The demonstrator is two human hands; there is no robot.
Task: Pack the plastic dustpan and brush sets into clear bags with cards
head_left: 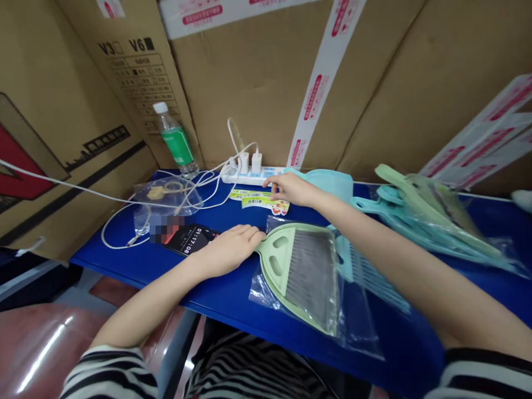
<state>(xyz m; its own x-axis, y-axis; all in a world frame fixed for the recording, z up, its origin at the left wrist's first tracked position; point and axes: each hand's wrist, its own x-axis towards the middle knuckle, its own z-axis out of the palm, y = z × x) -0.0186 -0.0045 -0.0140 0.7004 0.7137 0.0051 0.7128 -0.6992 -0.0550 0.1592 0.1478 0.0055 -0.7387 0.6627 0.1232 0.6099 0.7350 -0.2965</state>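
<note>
A pale green dustpan [277,266] with a grey-bristled brush [310,271] nested in it lies at the table's middle, partly in a clear plastic bag [357,321]. My left hand [235,249] is closed over the dustpan's handle end, its fingers covering the grip. My right hand [293,189] reaches across to the back, just above several yellow-green printed labels [261,202]. Its fingers are bent and a little apart, with nothing visible between them. Beneath my right forearm lies a light blue brush [374,274], and behind it a light blue dustpan [332,182].
Several bagged green and blue dustpans [432,221] are piled at the right. A white power strip [249,176] with chargers and tangled cables stands against the cardboard wall [257,83]. At the left are a water bottle [177,141] and a phone [191,238]. The blue table's front edge [233,313] faces me.
</note>
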